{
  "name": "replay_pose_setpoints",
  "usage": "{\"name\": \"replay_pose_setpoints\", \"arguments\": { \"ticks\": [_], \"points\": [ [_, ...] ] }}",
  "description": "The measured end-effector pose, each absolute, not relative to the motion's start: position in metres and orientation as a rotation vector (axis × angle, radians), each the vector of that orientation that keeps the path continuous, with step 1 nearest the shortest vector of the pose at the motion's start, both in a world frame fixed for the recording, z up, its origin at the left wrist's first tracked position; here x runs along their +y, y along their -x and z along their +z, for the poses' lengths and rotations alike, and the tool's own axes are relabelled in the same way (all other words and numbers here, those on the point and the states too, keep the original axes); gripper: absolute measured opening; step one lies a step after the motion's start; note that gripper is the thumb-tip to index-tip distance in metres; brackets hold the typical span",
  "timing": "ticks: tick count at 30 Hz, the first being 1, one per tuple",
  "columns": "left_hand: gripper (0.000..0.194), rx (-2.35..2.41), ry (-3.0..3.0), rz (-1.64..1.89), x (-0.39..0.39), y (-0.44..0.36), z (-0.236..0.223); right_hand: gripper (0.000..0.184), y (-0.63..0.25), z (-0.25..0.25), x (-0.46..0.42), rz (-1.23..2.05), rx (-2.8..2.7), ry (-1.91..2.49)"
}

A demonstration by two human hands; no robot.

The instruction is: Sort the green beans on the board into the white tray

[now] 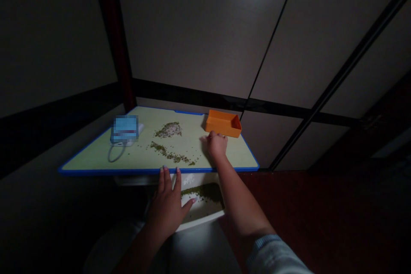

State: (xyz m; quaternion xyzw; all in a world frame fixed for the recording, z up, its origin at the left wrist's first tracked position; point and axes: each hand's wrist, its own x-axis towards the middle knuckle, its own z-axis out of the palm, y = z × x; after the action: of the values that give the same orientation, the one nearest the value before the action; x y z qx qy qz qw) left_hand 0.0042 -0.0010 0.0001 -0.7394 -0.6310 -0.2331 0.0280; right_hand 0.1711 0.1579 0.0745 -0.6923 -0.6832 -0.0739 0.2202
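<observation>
A rectangular gadget with a blurry blue front (124, 126) rests at the left on the pale yellow, blue-edged surface (85, 158), maybe put there to stay out of the way, with a thin pale cord (109, 154) looping from it. Next comes a rough heap of small green and whitish grains (169, 129), and nearer the front a loose strip of small green grains (175, 155), perhaps kept apart so they don't mix. The left hand (168, 205) is open, fingers spread, with fingertips on the front edge, maybe to keep steady. Below that edge is a white plastic tray (204, 224) with more green grains (205, 192) inside; it seems well placed to catch bits that fall. The right hand (217, 143) has curled fingers just in front of an orange, open-topped box (224, 123); I can't tell if it grips anything. Counting: one gadget, one cord, one heap, one strip, two hands, one tray and one box. The grains are too many and tiny to count.
</observation>
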Motion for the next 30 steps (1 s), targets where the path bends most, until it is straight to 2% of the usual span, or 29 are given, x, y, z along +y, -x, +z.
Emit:
{"name": "replay_pose_setpoints", "arguments": {
  "ticks": [4,10,15,30],
  "points": [
    [0.087,-1.946,2.289,-0.723,-0.001,-0.004,0.001,0.028,-0.159,0.072,0.157,-0.153,-2.052,1.767],
    [0.087,-1.950,2.277,-0.721,-0.001,-0.004,0.000,0.022,-0.153,0.067,0.153,0.032,-2.351,1.298],
    [0.085,-1.918,2.269,-0.729,-0.001,-0.004,-0.001,0.022,-0.158,0.063,0.150,0.156,-2.391,1.034],
    [0.087,-1.917,2.259,-0.721,-0.001,-0.004,-0.003,0.016,-0.197,0.064,0.133,0.385,-2.246,1.065]
  ]
}}
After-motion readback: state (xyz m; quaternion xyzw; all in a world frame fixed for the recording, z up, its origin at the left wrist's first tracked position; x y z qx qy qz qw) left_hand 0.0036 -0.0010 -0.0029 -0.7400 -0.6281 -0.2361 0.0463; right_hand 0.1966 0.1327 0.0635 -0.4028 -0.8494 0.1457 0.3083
